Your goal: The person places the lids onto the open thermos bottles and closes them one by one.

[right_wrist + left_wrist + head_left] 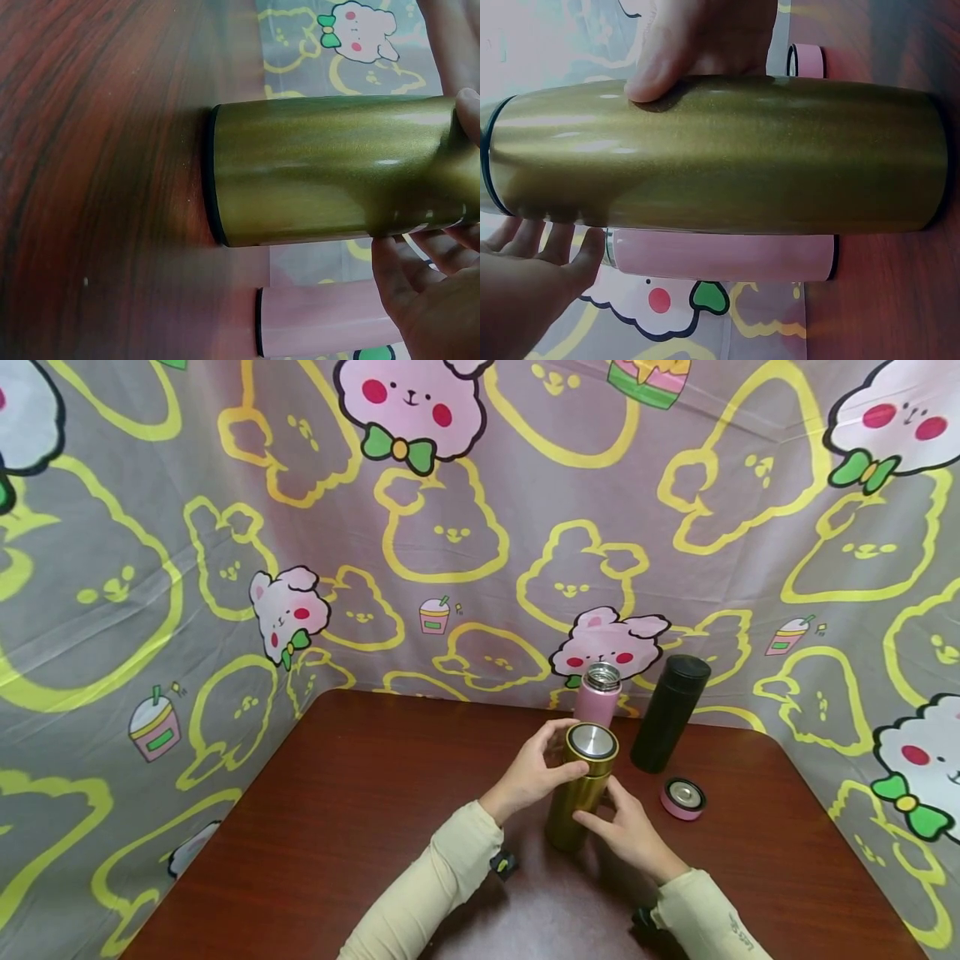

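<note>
A gold thermos (572, 818) stands upright on the table, topped by a gold lid (600, 765) with a silver disc. My left hand (531, 774) grips it around the lid, thumb in front and fingers at the far side. Lower down, my right hand (633, 833) holds the body, its thumb across the front. In the left wrist view the gold body (765, 157) lies sideways across the picture, with the right hand (712, 37) at its upper side. The right wrist view shows the dark base ring (214, 176) at the tabletop.
Just behind stands a pink thermos (596, 703) with its steel mouth uncovered. A black thermos (666, 718) is to its right. In front of that lies a pink lid (681, 807), inner side up. Patterned cloth (457, 568) walls the brown table (360, 793) at back and sides.
</note>
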Tool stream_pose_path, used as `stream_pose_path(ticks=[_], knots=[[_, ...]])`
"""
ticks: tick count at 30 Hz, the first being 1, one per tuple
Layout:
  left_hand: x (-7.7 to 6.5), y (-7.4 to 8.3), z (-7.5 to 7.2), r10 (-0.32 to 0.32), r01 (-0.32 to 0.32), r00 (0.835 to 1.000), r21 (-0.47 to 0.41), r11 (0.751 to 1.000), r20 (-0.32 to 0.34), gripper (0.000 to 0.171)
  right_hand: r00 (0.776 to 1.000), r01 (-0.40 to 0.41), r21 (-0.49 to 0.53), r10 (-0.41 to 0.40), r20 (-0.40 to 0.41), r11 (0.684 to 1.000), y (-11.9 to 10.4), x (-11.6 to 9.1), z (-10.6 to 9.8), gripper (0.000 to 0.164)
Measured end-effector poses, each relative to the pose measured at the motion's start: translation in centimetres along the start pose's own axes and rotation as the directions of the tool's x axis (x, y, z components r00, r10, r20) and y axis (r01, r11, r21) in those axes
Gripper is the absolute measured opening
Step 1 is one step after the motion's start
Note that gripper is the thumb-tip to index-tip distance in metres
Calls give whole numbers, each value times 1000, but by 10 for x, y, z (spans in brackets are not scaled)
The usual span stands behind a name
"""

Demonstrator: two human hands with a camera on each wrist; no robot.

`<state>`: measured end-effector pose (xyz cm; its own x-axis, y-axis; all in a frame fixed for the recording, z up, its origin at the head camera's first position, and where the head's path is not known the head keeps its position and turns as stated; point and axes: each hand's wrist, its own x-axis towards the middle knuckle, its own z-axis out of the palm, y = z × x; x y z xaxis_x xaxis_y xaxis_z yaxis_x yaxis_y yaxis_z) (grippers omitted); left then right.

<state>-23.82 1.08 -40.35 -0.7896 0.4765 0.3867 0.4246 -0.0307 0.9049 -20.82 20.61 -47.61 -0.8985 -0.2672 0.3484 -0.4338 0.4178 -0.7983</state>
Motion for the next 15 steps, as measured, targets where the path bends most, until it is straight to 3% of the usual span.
stream_pose_path(ticks=[5,9,15], knots=[[1,0,-1,48,-45,997,-55,998,66,56,1000,7,-3,-7,-1,1000,-1,0,0,58],[3,-3,0,80,-73,994,-85,994,81,53,1000,6,3,-6,2,1000,-2,1,-1,58],[6,-9,2,72,-59,993,-135,989,94,51,1000,-7,-7,8,7,1000,0,1,-1,56]])
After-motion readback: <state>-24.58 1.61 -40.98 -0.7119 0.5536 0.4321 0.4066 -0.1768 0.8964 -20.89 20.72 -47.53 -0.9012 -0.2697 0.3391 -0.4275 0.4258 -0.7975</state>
